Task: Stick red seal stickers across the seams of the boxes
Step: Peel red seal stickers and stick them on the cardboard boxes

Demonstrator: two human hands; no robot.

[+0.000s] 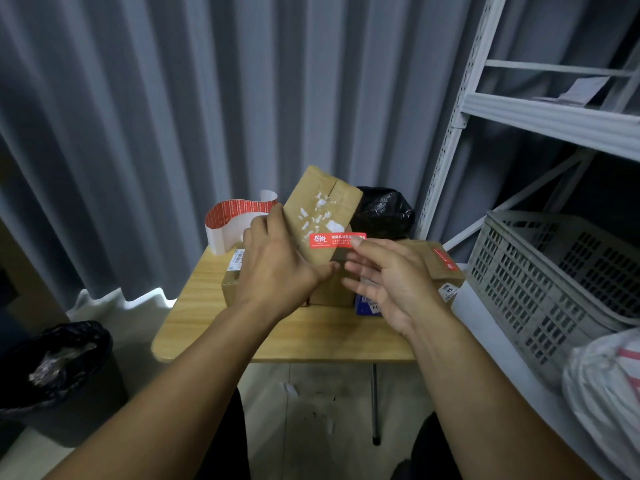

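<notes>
Gripping the raised box (322, 209) above other boxes (446, 268) on the table (194, 306), left fingers (263, 226) curl; right fingers (358, 242) pinch the red sticker (325, 240).

Plain brown is seen on the cardboard box (322, 209), flecked with white scraps of torn paper. The seal sticker (332, 240) is shown red with white print. The sticker roll (239, 216) is striped red and white outside, white inside. Pale wood grain is shown by the tabletop (311, 337). Glossy black is caught on the bag (381, 209), and the grey crate (540, 271) is patterned with a grid of holes.
</notes>
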